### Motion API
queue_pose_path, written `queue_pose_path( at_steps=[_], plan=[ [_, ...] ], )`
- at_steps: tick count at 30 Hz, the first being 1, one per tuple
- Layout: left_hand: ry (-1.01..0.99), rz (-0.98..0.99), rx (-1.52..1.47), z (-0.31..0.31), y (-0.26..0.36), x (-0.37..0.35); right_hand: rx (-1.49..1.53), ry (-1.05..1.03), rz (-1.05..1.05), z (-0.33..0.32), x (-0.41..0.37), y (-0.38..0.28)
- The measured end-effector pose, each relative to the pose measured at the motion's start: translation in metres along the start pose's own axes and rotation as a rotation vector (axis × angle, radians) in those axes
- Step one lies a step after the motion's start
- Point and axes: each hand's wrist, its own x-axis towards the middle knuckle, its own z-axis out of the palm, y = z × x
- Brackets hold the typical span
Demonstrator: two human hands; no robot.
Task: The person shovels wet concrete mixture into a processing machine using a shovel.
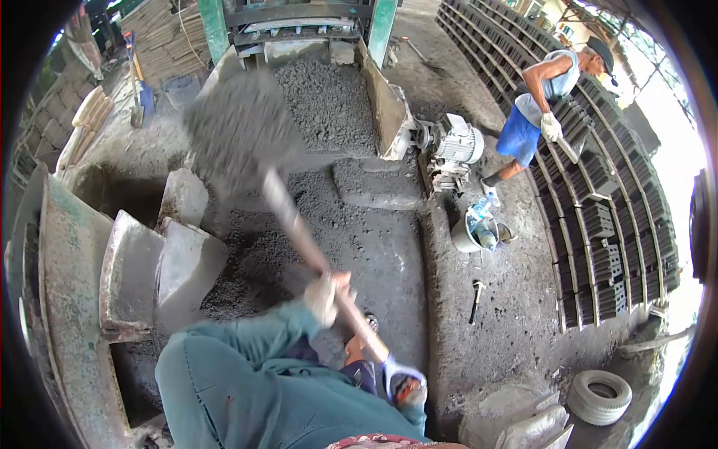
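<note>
A long-handled shovel [288, 217] runs diagonally across the middle of the view, smeared by motion. Its blade is hidden under a blurred heap of grey, damp concrete mix [241, 123], raised at the upper left. My left hand [324, 298], in a pale glove, is closed around the wooden shaft. Lower down, my right hand [410, 392] grips the D-shaped handle at the shovel's end. Beyond the blade lies a larger pile of the same mix [325, 105] in a metal-sided trough [387, 112]. Loose mix [254, 258] covers the floor below the blade.
Rusty metal chutes [131, 269] stand at left. An electric motor [458, 142], a bucket of bottles [467, 238] and a hammer [476, 301] are right of the floor channel. A co-worker [550, 97] bends beside racks of blocks [598, 209]. A tire [599, 396] lies lower right.
</note>
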Motion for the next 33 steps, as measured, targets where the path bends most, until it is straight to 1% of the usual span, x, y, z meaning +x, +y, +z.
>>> queue_pose_path(
  at_steps=[2,3,5,6,7,9,10,12,13,14,15,16,17,18,19,20,21,22,23,24,25,26,28,30,31,32,33],
  plan=[
    [-0.270,0.067,0.128,0.065,0.058,-0.006,-0.113,0.034,-0.352,0.064,0.002,-0.032],
    [-0.264,0.086,0.154,0.102,0.082,-0.015,-0.080,0.049,-0.537,0.091,-0.006,-0.050],
    [-0.471,0.098,0.155,0.144,0.119,-0.009,-0.029,0.067,-0.913,0.143,-0.021,-0.086],
    [-0.579,0.111,0.154,0.159,0.133,-0.005,0.016,0.086,-0.932,0.193,-0.075,-0.121],
    [-0.627,0.106,0.151,0.168,0.146,0.002,-0.086,0.165,-0.979,0.208,-0.090,-0.130],
    [-0.729,0.075,0.133,0.174,0.160,0.020,-0.441,0.280,-1.423,0.238,-0.118,-0.149],
    [-0.713,0.062,0.133,0.173,0.163,0.022,-0.627,0.341,-1.631,0.249,-0.126,-0.157],
    [-0.570,0.102,0.147,0.156,0.166,0.040,-0.948,0.181,-1.835,0.260,-0.133,-0.167],
    [-0.509,0.175,0.143,0.139,0.167,0.082,-1.174,0.168,-1.768,0.260,-0.132,-0.159],
    [-0.440,0.245,0.134,0.119,0.163,0.118,-1.294,0.092,-1.606,0.264,-0.122,-0.148],
    [-0.332,0.291,0.170,0.108,0.151,0.120,-1.345,0.113,-1.598,0.251,-0.095,-0.115],
    [-0.390,0.289,0.163,0.091,0.134,0.125,-1.393,0.139,-1.608,0.230,-0.067,-0.091],
    [-0.402,0.270,0.198,0.087,0.117,0.096,-1.462,0.084,-1.531,0.205,-0.054,-0.082],
    [-0.410,0.204,0.196,0.084,0.097,0.082,-1.534,0.024,-1.436,0.171,-0.046,-0.068],
    [-0.438,0.136,0.190,0.079,0.078,0.064,-1.393,-0.137,-1.322,0.136,-0.034,-0.061],
    [-0.389,0.191,0.209,0.079,0.064,0.052,-1.248,-0.289,-1.195,0.099,-0.019,-0.052],
    [-0.319,0.253,0.211,0.085,0.061,0.045,-0.903,-0.011,-0.933,0.065,0.000,-0.028],
    [-0.246,0.313,0.216,0.088,0.058,0.038,-0.812,0.221,-0.806,0.037,0.002,-0.009],
    [-0.257,0.242,0.198,0.087,0.047,0.029,-0.679,0.433,-0.678,0.009,0.004,0.009],
    [-0.275,0.175,0.179,0.085,0.032,0.020,-0.715,0.484,-0.625,-0.005,-0.003,0.004],
    [-0.259,0.172,0.159,0.083,0.017,0.011,-0.749,0.532,-0.570,-0.018,-0.010,-0.001],
    [-0.321,0.166,0.133,0.074,0.005,0.014,-0.694,0.444,-0.432,-0.031,-0.020,-0.011],
    [-0.319,0.099,0.077,0.076,0.000,-0.009,-0.078,0.278,-0.251,-0.088,-0.011,0.001],
    [-0.303,0.059,0.045,0.081,0.005,-0.015,-0.201,0.187,-0.104,-0.108,-0.047,-0.036],
    [-0.298,0.036,0.029,0.083,0.010,-0.014,-0.017,0.172,-0.021,-0.114,-0.059,-0.049],
    [-0.317,0.003,-0.006,0.084,0.016,-0.011,0.168,0.157,0.058,-0.104,-0.076,-0.069],
    [-0.336,-0.028,-0.040,0.085,0.024,-0.006,0.245,0.048,0.085,-0.093,-0.096,-0.096]
  ],
)
